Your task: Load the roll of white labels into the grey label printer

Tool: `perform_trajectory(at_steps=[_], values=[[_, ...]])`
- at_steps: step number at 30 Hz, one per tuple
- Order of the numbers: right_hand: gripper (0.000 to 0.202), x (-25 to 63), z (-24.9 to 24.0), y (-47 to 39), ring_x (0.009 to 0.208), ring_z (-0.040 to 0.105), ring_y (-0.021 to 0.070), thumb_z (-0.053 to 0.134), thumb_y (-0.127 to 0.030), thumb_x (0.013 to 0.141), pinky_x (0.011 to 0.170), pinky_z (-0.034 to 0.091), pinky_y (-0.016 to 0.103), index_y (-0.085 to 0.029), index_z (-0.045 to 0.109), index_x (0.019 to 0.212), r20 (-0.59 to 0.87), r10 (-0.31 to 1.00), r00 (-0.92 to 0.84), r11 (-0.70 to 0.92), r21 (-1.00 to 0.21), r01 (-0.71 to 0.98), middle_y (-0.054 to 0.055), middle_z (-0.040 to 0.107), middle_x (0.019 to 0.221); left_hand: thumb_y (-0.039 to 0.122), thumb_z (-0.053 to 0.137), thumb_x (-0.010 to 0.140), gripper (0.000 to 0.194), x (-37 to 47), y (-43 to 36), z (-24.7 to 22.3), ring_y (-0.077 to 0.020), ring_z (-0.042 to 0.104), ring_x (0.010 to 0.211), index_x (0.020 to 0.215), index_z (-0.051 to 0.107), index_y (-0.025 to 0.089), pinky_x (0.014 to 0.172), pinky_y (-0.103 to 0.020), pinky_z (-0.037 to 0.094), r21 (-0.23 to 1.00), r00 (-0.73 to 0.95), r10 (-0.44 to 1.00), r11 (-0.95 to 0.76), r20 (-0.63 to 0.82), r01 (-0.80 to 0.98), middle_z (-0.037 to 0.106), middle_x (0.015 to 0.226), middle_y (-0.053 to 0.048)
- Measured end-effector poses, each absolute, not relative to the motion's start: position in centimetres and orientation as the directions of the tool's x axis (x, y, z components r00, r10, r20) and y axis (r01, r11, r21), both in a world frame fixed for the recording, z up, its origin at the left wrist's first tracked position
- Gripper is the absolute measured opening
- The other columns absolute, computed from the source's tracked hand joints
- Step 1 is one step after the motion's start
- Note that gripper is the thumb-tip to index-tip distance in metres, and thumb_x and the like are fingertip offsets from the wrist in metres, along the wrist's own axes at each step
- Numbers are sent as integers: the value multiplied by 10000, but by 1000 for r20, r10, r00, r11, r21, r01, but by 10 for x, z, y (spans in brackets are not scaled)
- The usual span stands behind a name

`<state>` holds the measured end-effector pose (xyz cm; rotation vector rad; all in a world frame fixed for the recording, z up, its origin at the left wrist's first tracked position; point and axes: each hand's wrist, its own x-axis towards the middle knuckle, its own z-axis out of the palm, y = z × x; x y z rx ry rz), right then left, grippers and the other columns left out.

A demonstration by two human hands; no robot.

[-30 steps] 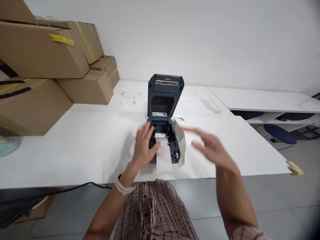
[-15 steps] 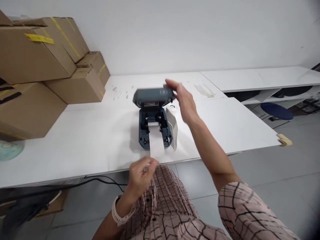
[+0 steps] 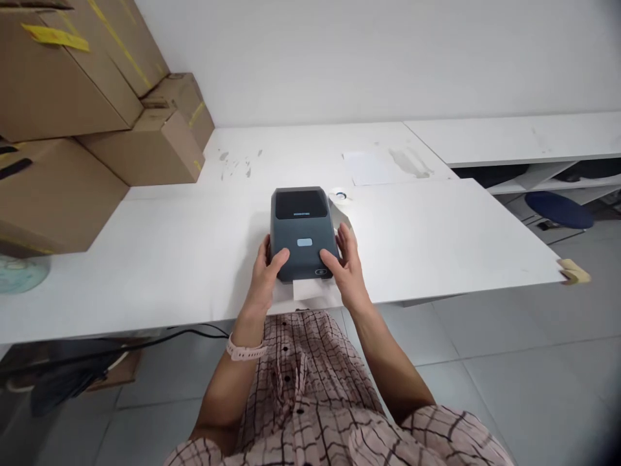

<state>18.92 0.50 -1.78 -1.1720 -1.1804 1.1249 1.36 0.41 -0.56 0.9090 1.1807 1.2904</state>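
Crowding the upper left of the head view, cardboard boxes (image 3: 162,152) stand on the white table (image 3: 194,239); a stool (image 3: 557,208) shows at right. The dark printer (image 3: 303,255) sits at centre, a paper strip (image 3: 308,289) jutting below. Left grip (image 3: 262,278) and right grip (image 3: 350,278) clasp its sides, thumbs on top. Unlike half a second ago, its lid (image 3: 291,230) is down and the left grip is off the strip's end.
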Motion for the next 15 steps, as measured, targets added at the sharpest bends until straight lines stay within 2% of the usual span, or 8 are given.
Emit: perform_trajectory(at_steps=[3, 8, 10, 12, 13, 14, 15], values=[[950, 190, -34, 8, 1573, 302, 343, 658, -681, 856, 1264, 327, 590, -336, 243, 1637, -51, 999, 12, -50, -995, -91, 69, 288, 1718, 495, 752, 843, 748, 12, 4, -5, -371, 537, 1404, 1501, 505, 237, 1124, -506, 505, 977, -88, 992, 70, -89, -202, 563, 1533, -135], [940, 191, -41, 11, 1569, 310, 331, 643, -688, 850, 1288, 289, 549, -296, 279, 1624, 28, 999, 21, 28, -999, -35, 81, 308, 1707, 510, 751, 835, 713, 16, 6, -9, -346, 566, 1359, 1445, 536, 210, 1079, -462, 521, 990, -146, 989, -6, -15, -141, 579, 1499, -146], [927, 192, -38, 11, 1572, 309, 325, 633, -679, 861, 1295, 274, 531, -284, 284, 1623, 32, 999, 15, 33, -999, -9, 87, 321, 1700, 522, 735, 853, 682, 22, -7, -20, -313, 560, 1352, 1428, 526, 219, 1069, -421, 511, 996, -262, 964, -62, 44, -64, 551, 1511, -146], [928, 194, -35, 11, 1574, 305, 326, 625, -677, 868, 1299, 262, 523, -270, 279, 1627, 24, 1000, 8, 23, -1000, 15, 96, 321, 1700, 522, 719, 871, 606, 30, -30, -34, -258, 582, 1279, 1370, 537, 231, 1032, -368, 504, 990, -456, 879, -123, 138, 63, 563, 1457, -132], [929, 194, -34, 11, 1573, 307, 330, 617, -678, 874, 1298, 260, 523, -260, 274, 1629, 22, 1000, 4, 22, -999, 27, 104, 321, 1700, 522, 696, 888, 515, 34, -42, -42, -221, 616, 1165, 1291, 568, 228, 975, -339, 512, 984, -546, 818, -144, 180, 110, 620, 1331, -110], [926, 194, -34, 11, 1571, 310, 333, 606, -678, 882, 1298, 258, 524, -248, 271, 1631, 27, 1000, 1, 27, -999, 39, 114, 324, 1698, 518, 660, 915, 383, 38, -55, -48, -179, 630, 987, 1152, 609, 222, 873, -301, 517, 982, -610, 770, -141, 186, 122, 661, 1120, -68], [916, 195, -35, 11, 1569, 314, 334, 592, -676, 892, 1298, 257, 527, -241, 269, 1631, 40, 999, -1, 40, -998, 53, 121, 328, 1695, 515, 606, 948, 303, 41, -65, -52, -145, 589, 781, 994, 623, 216, 739, -269, 496, 988, -607, 780, -127, 154, 87, 632, 881, -21]])
